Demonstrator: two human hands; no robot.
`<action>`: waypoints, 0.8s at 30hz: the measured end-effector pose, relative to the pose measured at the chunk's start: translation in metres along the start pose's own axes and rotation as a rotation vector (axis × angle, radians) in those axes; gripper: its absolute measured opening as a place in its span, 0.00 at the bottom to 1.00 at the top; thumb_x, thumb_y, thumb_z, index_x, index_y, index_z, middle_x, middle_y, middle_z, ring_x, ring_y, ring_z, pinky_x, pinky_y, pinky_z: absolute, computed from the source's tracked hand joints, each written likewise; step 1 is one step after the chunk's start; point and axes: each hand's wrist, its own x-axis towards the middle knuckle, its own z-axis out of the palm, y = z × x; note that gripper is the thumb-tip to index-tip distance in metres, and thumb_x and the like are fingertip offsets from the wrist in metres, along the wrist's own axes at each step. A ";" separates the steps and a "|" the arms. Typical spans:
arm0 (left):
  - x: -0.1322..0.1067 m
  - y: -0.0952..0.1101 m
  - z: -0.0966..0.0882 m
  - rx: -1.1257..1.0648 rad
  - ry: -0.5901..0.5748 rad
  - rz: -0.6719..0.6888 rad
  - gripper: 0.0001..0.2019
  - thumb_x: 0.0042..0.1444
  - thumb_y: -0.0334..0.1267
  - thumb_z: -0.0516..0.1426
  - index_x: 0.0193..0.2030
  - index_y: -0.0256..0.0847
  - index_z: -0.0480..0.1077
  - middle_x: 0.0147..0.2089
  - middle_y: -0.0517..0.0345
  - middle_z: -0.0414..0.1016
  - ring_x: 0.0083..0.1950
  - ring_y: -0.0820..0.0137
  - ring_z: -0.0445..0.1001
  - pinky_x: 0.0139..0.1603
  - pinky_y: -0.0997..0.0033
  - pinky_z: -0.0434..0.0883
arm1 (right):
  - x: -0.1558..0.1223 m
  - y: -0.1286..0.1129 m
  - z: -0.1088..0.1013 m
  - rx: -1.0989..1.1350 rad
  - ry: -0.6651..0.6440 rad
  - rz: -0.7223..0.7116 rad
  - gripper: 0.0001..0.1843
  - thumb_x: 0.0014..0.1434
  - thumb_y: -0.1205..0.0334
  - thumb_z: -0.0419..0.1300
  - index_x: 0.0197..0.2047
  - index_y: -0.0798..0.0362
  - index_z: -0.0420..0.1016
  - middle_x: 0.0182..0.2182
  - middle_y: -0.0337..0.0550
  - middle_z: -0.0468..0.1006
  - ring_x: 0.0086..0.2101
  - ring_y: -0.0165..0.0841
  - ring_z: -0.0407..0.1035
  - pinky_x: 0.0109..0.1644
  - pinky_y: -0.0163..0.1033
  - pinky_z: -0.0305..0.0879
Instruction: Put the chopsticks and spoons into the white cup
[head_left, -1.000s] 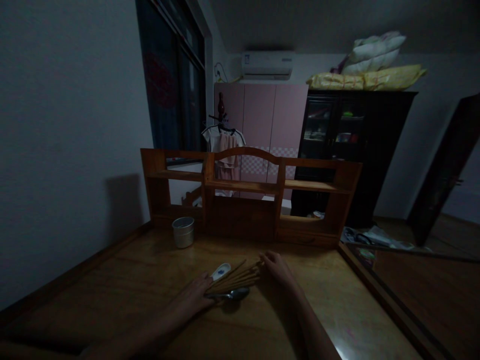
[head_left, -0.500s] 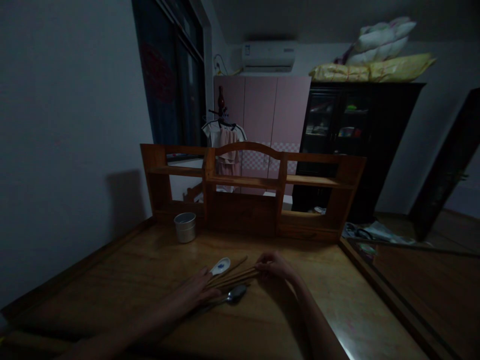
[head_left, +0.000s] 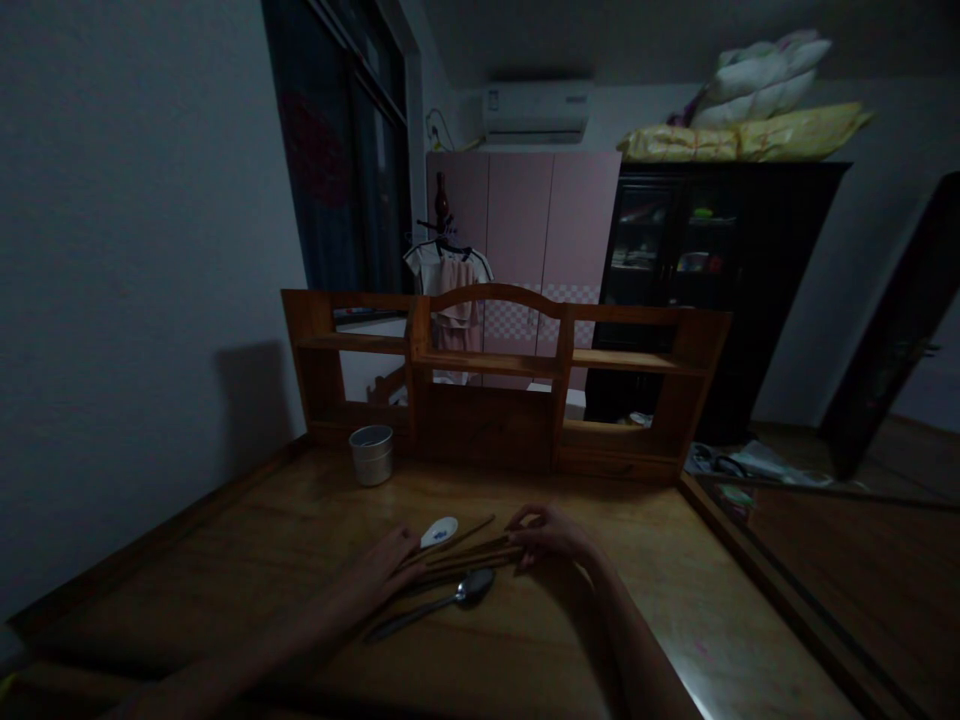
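Several thin wooden chopsticks (head_left: 471, 553) lie close together on the wooden desk, between my two hands. My left hand (head_left: 391, 565) is closed around their left ends, which its fingers partly hide. At their right ends, my right hand (head_left: 551, 535) pinches the chopsticks between thumb and fingers. A white ceramic spoon (head_left: 439, 532) with a blue mark rests just beyond them, its handle hidden by my left hand. Nearer to me lies a metal spoon (head_left: 474, 587), bowl to the right and handle pointing left, apart from both hands.
A pale metal cup (head_left: 373, 460) stands at the desk's back left. Behind it rises a wooden shelf unit (head_left: 491, 365) along the desk's far edge. The wall (head_left: 135, 300) borders the left side, and a raised wooden edge (head_left: 757, 560) runs along the right.
My left hand has drawn back a little to the left, uncovering the metal spoon's handle. My right hand's fingers have shifted slightly on the chopsticks, whose bundle has moved a bit.
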 end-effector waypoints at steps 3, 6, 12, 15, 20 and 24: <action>-0.001 -0.003 0.001 -0.008 0.053 -0.020 0.17 0.62 0.53 0.48 0.49 0.46 0.68 0.51 0.52 0.71 0.49 0.62 0.70 0.51 0.62 0.67 | 0.001 0.000 0.000 -0.012 0.020 -0.007 0.28 0.45 0.46 0.70 0.43 0.56 0.73 0.24 0.40 0.78 0.22 0.31 0.74 0.28 0.36 0.72; 0.000 -0.008 0.001 0.013 0.101 -0.041 0.20 0.56 0.57 0.54 0.48 0.47 0.67 0.48 0.55 0.73 0.47 0.61 0.72 0.46 0.63 0.68 | 0.003 0.002 -0.001 -0.048 0.044 -0.014 0.27 0.45 0.46 0.70 0.41 0.57 0.74 0.22 0.38 0.76 0.17 0.27 0.69 0.21 0.31 0.66; 0.024 -0.031 -0.006 0.097 0.477 -0.150 0.26 0.49 0.60 0.57 0.49 0.46 0.65 0.49 0.53 0.70 0.50 0.56 0.71 0.49 0.56 0.68 | 0.004 0.003 -0.004 -0.113 0.070 -0.008 0.25 0.44 0.47 0.71 0.40 0.56 0.76 0.19 0.34 0.74 0.13 0.22 0.60 0.15 0.26 0.55; 0.047 -0.052 -0.017 0.087 0.967 -0.180 0.37 0.47 0.59 0.59 0.59 0.42 0.56 0.60 0.46 0.61 0.62 0.53 0.62 0.60 0.53 0.62 | 0.003 0.000 -0.003 -0.136 0.087 0.001 0.24 0.45 0.48 0.70 0.40 0.56 0.77 0.17 0.33 0.73 0.13 0.23 0.60 0.15 0.27 0.53; 0.089 -0.102 -0.028 -0.155 1.055 -0.554 0.53 0.39 0.62 0.62 0.65 0.37 0.44 0.65 0.37 0.53 0.66 0.49 0.55 0.64 0.51 0.58 | 0.002 -0.002 -0.003 -0.172 0.167 -0.003 0.22 0.46 0.47 0.68 0.38 0.55 0.77 0.14 0.30 0.69 0.11 0.23 0.57 0.14 0.28 0.49; 0.109 -0.139 -0.025 -0.313 0.905 -0.703 0.56 0.39 0.60 0.63 0.65 0.34 0.36 0.66 0.29 0.51 0.65 0.47 0.60 0.60 0.50 0.63 | 0.006 -0.003 -0.004 -0.171 0.288 -0.036 0.21 0.44 0.47 0.69 0.34 0.55 0.78 0.15 0.33 0.70 0.12 0.24 0.55 0.15 0.29 0.47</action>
